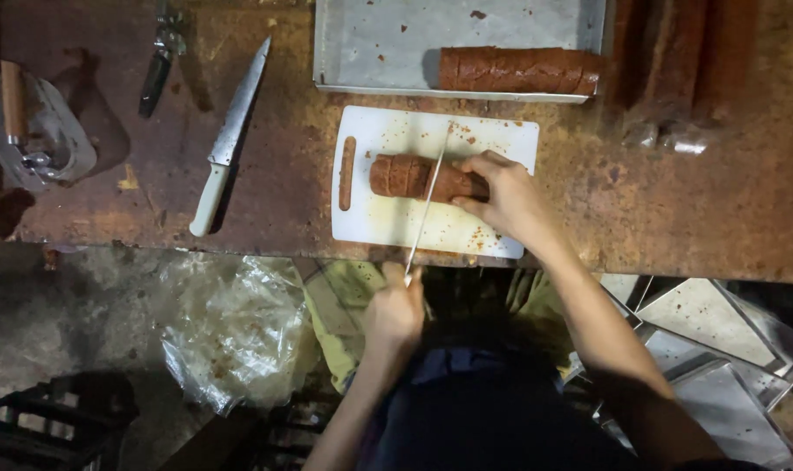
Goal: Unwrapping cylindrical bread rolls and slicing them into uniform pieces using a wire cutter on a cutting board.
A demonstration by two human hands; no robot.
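Down near the camera, the left hand is closed in a fist around the handle of a long thin knife, whose blade runs up over the white cutting board and lies across the brown loaf roughly at its middle. The right hand rests on the board, its fingers curled around the right end of that loaf and pinning it down. The left part of the loaf already shows slice lines, and a thin brown strip lies apart near the board's left edge. Crumbs speckle the board around the blade. The board sits on a rusty brown table, close to its near edge. To the left on the table lies a second knife with a white handle, well apart from the board. Just beyond the board stands a metal tray holding another long brown loaf along its near right side. Below the table edge, a crumpled clear plastic bag lies on the floor.
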